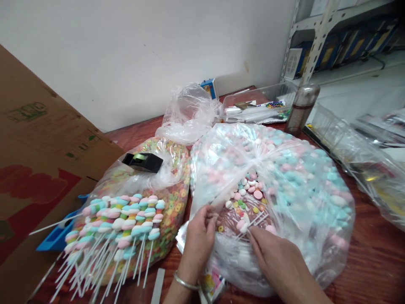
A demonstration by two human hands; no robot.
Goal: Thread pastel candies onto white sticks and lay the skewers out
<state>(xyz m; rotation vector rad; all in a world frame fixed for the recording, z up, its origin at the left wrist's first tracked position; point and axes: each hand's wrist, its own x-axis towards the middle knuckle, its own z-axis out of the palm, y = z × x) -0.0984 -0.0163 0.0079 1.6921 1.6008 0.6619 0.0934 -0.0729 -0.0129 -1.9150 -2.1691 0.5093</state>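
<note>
My left hand (pixel 201 230), with a metal bangle at the wrist, is at the left edge of an opening in a large clear plastic bag (pixel 303 202). Its fingers are curled together; what they hold, if anything, is hidden. My right hand (pixel 275 249) is closed at the right of the opening, fingertips beside a few thin white sticks (pixel 259 218). Whether it grips one I cannot tell. Pastel candy-like pieces (pixel 249 188) and small coloured rings lie between the hands on a brown, film-covered surface. More pink, blue and white pieces fill the bag.
At left, skewers of pastel pieces on white sticks (pixel 123 217) rest on a bag of coloured rings (pixel 177 198), with a black tape dispenser (pixel 144 163) on top. A cardboard box (pixel 41 139) stands far left. Behind are a bottle (pixel 302 109) and a clear tray (pixel 259 99).
</note>
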